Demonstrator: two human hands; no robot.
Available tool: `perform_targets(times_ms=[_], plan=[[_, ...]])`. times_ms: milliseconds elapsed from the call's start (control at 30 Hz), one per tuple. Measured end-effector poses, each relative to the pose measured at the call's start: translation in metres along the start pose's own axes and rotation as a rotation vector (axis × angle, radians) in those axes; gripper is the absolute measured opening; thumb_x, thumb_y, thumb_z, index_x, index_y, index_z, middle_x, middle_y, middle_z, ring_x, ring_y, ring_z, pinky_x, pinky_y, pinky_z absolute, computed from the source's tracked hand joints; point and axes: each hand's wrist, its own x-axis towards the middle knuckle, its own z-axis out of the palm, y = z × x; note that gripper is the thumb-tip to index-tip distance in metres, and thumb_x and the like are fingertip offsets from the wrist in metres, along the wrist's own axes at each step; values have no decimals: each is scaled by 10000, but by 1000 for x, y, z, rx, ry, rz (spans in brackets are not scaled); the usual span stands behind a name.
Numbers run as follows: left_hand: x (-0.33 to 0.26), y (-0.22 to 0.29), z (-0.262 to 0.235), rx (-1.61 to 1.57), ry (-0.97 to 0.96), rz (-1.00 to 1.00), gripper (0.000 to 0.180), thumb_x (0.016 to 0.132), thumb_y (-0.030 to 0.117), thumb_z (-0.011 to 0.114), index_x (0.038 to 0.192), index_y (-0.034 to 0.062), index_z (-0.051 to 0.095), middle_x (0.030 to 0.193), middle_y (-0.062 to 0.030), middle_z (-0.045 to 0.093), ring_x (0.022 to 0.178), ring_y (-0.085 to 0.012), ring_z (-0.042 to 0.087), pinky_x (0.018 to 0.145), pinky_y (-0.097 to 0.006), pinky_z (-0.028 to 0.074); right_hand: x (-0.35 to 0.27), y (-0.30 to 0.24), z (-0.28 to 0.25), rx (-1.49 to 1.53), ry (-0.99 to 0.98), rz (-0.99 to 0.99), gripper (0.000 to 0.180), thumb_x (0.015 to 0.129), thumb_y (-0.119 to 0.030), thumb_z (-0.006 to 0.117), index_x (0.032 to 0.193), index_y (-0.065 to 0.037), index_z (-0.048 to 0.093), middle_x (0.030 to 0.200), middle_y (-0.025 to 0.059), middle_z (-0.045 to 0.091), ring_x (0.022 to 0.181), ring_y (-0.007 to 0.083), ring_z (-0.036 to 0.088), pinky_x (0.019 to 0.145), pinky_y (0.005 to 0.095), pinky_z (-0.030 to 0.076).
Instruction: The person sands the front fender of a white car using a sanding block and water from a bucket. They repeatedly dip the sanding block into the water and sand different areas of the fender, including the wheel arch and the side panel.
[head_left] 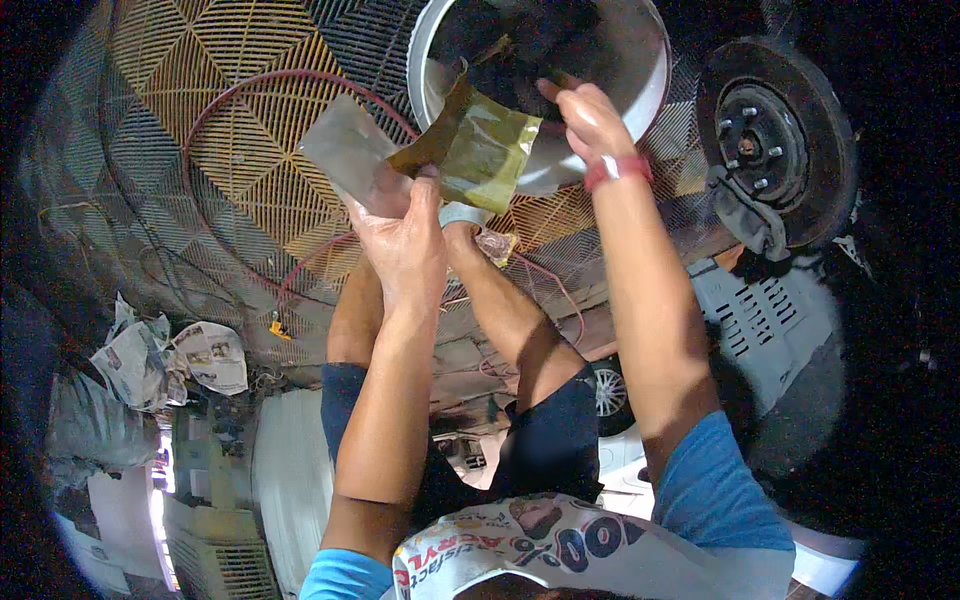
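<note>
My left hand (405, 235) is closed on an olive-yellow glossy sheet (490, 150), bent and with a brownish inner side. A pale grey, half-clear flat piece (345, 150) is in the same grip and sticks out to the left. The sheet's far edge overlaps the near rim of a large white round tub (655, 60) with a dark inside. Over the right side of that tub is my right hand (595, 120), its fingers curled together and a red band on the wrist. Whatever it may be pinching is hidden.
A brake disc with a studded hub (748, 145) stands at the right, a dark grey cloth (745, 215) by its lower edge. A red hose (190, 150) loops across the slatted floor tiles (250, 120). Crumpled newspaper (210, 357) lies at the left.
</note>
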Motion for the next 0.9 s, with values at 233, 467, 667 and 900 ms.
perform_targets(times_ms=[233, 467, 667, 900], plan=[[14, -1, -10, 77, -49, 0, 505, 927, 12, 779, 1348, 85, 511, 1137, -26, 609, 982, -140, 640, 863, -318, 570, -120, -84, -9, 801, -142, -59, 580, 1154, -443, 455, 1524, 1, 513, 1522, 172, 591, 1412, 335, 582, 1147, 602, 501], [20, 29, 12, -95, -139, -24, 395, 929, -2, 749, 1263, 35, 542, 1105, -33, 620, 993, -129, 592, 901, -310, 511, -135, -99, -2, 727, 32, -176, 511, 1150, -366, 513, 1457, 38, 575, 1506, 192, 611, 1367, 333, 613, 1143, 605, 516], [46, 63, 27, -7, -238, 185, 446, 916, -8, 757, 1312, 28, 555, 1131, -29, 649, 1005, -139, 614, 923, -311, 515, -114, -110, 7, 336, 467, -628, 232, 1126, -233, 594, 1219, -26, 640, 1164, 109, 714, 1059, 229, 752, 881, 476, 677], [97, 117, 42, 29, -392, 286, 501, 917, 4, 770, 1377, 22, 572, 1190, -45, 683, 1037, -148, 655, 935, -330, 545, -82, -146, -7, 270, 515, -875, 209, 1041, -168, 747, 1173, -35, 655, 994, 16, 714, 894, 74, 616, 842, 235, 510]])
